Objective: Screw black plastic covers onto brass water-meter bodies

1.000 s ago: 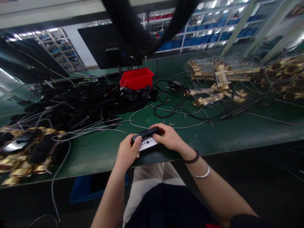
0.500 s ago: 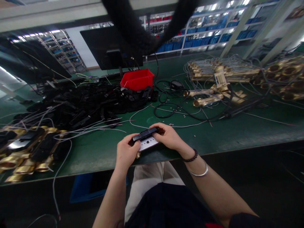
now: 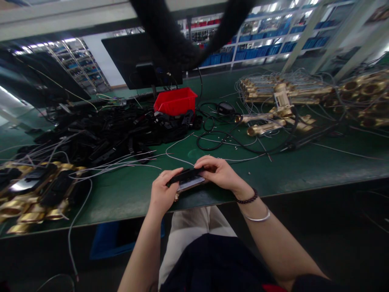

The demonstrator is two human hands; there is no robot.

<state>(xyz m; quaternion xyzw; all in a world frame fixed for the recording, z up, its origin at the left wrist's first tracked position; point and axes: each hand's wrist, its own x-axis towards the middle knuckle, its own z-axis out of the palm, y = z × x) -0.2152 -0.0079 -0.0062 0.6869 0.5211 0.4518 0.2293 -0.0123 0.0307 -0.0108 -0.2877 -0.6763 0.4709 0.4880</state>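
Both my hands grip one small assembly (image 3: 187, 179) at the near edge of the green bench (image 3: 273, 174). It is a black plastic cover lying over a silvery metal plate with a brass piece beneath. My left hand (image 3: 161, 194) pinches its left end, thumb on top. My right hand (image 3: 220, 172) closes over its right end, fingers curled on the black cover. Only a thin strip of the plate shows under the cover.
A heap of black plastic parts (image 3: 106, 129) and thin grey wires lies left of centre. A red bin (image 3: 175, 100) and a dark monitor (image 3: 138, 61) stand behind. Brass fittings lie at the left (image 3: 33, 194) and the back right (image 3: 282, 101). Black cables (image 3: 221, 138) loop mid-bench.
The black cover has been pressed down over the metal plate, hiding most of it. My right hand shifted slightly up and over the cover; my left thumb moved onto its end.
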